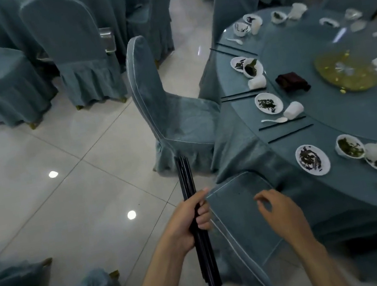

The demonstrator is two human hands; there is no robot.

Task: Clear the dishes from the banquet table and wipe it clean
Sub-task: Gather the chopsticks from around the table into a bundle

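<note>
Left hand curled tight round a bundle of black chopsticks, held upright and clear of the worktop, likely so the gathered sticks stay together while more are collected. Right hand empty, fingers loosely bent, hovering over the back of the nearest chair. Kept free, by the look of it, for the next pick-up.

Still on the worktop, near its rim: loose chopsticks lying across the place settings, with another pair further round. Beside them a soiled plate, a bowl with green leftovers, a tipped cup and a white spoon. Similar settings repeated round the far edge.

Further in, on the glass turntable: a dark folded cloth and a yellow smear.

Clearing judged barely begun, chopsticks first and crockery untouched. Wiping not yet possible with so much in the way. Beyond, more covered chairs on the tiled floor.
</note>
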